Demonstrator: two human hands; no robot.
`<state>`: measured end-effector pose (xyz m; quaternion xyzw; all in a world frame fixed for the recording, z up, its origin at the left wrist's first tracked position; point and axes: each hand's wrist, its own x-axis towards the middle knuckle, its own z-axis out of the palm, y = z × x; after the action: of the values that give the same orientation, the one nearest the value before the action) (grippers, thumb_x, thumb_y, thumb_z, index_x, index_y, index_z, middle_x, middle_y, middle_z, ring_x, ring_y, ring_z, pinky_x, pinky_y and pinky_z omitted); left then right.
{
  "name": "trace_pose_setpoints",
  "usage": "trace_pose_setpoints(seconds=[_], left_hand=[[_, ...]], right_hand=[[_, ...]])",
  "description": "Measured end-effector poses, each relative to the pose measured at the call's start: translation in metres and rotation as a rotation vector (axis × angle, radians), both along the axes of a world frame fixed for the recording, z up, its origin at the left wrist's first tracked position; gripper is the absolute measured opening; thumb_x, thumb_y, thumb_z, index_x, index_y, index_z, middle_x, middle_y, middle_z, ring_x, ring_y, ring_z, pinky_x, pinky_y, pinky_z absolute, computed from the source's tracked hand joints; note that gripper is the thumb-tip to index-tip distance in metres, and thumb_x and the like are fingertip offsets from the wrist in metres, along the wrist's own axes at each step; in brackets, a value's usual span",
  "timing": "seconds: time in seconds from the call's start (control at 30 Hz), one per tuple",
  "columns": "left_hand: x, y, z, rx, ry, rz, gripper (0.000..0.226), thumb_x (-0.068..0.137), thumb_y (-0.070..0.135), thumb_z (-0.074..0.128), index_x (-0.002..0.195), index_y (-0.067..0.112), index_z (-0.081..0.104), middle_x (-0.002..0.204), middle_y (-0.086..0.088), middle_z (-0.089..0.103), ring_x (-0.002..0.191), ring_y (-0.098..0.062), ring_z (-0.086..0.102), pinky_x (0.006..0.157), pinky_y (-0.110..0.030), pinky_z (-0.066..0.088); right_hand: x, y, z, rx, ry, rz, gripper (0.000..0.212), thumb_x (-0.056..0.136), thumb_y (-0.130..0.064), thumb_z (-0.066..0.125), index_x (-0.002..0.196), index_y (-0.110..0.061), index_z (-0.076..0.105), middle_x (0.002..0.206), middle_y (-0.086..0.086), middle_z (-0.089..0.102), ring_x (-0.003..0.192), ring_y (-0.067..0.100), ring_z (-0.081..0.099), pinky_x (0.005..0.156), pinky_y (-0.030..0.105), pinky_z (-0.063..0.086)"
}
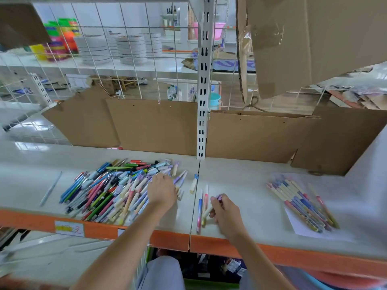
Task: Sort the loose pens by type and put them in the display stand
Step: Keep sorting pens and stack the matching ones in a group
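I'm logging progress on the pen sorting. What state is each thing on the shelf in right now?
Mixed pen pile: unsorted heap, left on shelf.
Left hand: fingers resting on the pile's right edge.
Right hand: gripping a purple-tipped pen.
Sorted row of pens: lined up side by side on white paper.
Two pens: lying loose between the hands.

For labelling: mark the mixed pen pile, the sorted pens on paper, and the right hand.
mixed pen pile (109, 189), head view, middle of the heap
sorted pens on paper (301, 204), head view, mid-row barrels
right hand (225, 214), head view, back of hand
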<state>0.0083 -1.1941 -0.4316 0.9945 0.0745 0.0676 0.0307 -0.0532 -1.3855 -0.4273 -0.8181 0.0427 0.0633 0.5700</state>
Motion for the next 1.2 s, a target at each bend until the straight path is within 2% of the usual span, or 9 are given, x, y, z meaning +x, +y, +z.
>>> trace_pose_setpoints(seconds=[0.13,0.2,0.3,0.4,0.5,0.6,0.97,1.1,1.2], left_hand=[[-0.001,0.006,0.002,-0.078,-0.005,0.008,0.025,0.095,0.023,0.047,0.113,0.007,0.053,0.117,-0.011,0.053,0.111,-0.026,0.049,0.084,-0.031,0.041],[-0.007,0.008,0.003,-0.151,-0.095,-0.021,0.019,0.095,0.022,0.048,0.105,0.007,0.053,0.108,-0.011,0.054,0.103,-0.027,0.05,0.077,-0.033,0.037],[-0.031,-0.003,0.01,-0.454,-0.203,-0.117,0.011,0.097,0.014,0.043,0.088,0.013,0.047,0.083,-0.004,0.051,0.078,-0.024,0.049,0.061,-0.028,0.032],[-0.061,-0.018,0.008,-0.564,-0.15,-0.272,0.018,0.1,0.019,0.041,0.082,0.018,0.043,0.066,0.005,0.043,0.056,-0.008,0.04,0.05,-0.019,0.031],[-0.074,-0.02,-0.002,-0.569,-0.158,-0.381,0.022,0.098,0.027,0.046,0.077,0.019,0.044,0.065,0.006,0.04,0.056,-0.006,0.036,0.052,-0.02,0.026],[-0.076,-0.019,-0.004,-0.591,-0.142,-0.389,0.019,0.097,0.027,0.049,0.084,0.015,0.056,0.067,0.009,0.041,0.058,-0.006,0.038,0.052,-0.019,0.026],[-0.081,-0.02,0.006,-0.577,-0.133,-0.415,0.023,0.098,0.03,0.049,0.096,0.013,0.063,0.071,0.008,0.043,0.062,-0.007,0.04,0.053,-0.019,0.027],[-0.084,-0.028,0.013,-0.6,-0.087,-0.451,0.028,0.099,0.032,0.045,0.091,0.01,0.061,0.064,0.008,0.041,0.057,-0.008,0.037,0.052,-0.021,0.025],[-0.087,-0.035,0.023,-0.684,-0.047,-0.449,0.026,0.099,0.033,0.044,0.092,0.013,0.058,0.056,0.007,0.039,0.049,-0.009,0.034,0.05,-0.024,0.021]], right_hand=[[0.0,-0.001,0.002,0.03,0.003,-0.003,0.028,0.098,-0.028,0.047,0.089,-0.003,0.054,0.068,0.002,0.062,0.049,0.005,0.046,0.048,0.017,0.038],[-0.001,-0.001,0.004,0.081,0.016,-0.005,0.027,0.097,-0.028,0.05,0.083,-0.005,0.052,0.066,0.003,0.061,0.049,0.007,0.045,0.048,0.018,0.038],[0.001,-0.005,0.007,0.241,0.044,-0.049,0.024,0.097,-0.025,0.051,0.079,-0.008,0.051,0.065,0.005,0.059,0.047,0.01,0.043,0.046,0.021,0.036],[0.002,-0.012,0.011,0.441,0.088,-0.134,0.02,0.099,-0.018,0.044,0.086,-0.007,0.054,0.064,0.006,0.058,0.045,0.009,0.043,0.041,0.019,0.03],[-0.001,-0.017,0.02,0.565,0.059,-0.212,0.019,0.1,-0.016,0.042,0.088,-0.008,0.055,0.067,0.008,0.059,0.051,0.012,0.045,0.046,0.022,0.029],[-0.005,-0.019,0.029,0.601,-0.043,-0.221,0.02,0.101,-0.016,0.041,0.087,-0.011,0.054,0.07,0.009,0.059,0.049,0.01,0.046,0.044,0.02,0.03],[-0.01,-0.019,0.043,0.477,-0.139,-0.18,0.02,0.101,-0.017,0.042,0.089,-0.007,0.056,0.069,0.006,0.06,0.048,0.01,0.045,0.042,0.019,0.03],[-0.014,-0.013,0.044,0.347,-0.086,-0.056,0.019,0.099,-0.016,0.046,0.089,-0.006,0.058,0.07,0.005,0.06,0.046,0.008,0.046,0.041,0.019,0.03],[-0.016,-0.015,0.05,0.423,-0.049,-0.03,0.019,0.098,-0.016,0.05,0.089,-0.003,0.06,0.07,0.004,0.057,0.046,0.009,0.042,0.043,0.02,0.028]])
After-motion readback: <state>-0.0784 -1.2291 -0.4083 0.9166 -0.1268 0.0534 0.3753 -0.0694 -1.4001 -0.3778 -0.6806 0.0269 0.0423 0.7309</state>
